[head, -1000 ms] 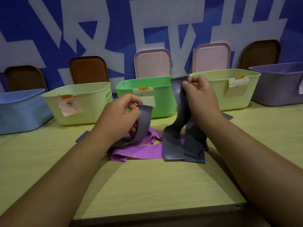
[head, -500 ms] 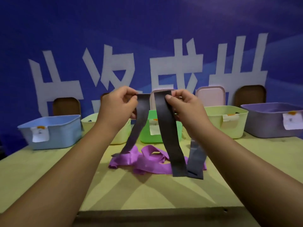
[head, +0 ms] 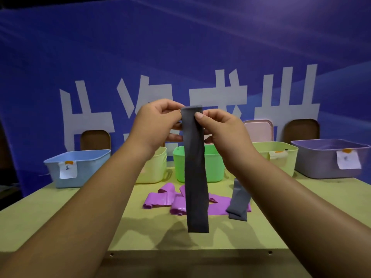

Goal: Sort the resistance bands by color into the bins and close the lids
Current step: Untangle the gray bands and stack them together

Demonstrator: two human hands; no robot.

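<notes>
Grey band hangs straight in front of green bin, both hands pinching its top edge, prob. to flatten it for binning. Below it: purple bands on desk; bins w/ lids off.

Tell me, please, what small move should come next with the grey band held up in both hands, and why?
Probably carry the grey band toward a bin: both hands pinch its folded top, so it hangs straightened. Which bin suits grey is unclear; the labels are unreadable.
</notes>
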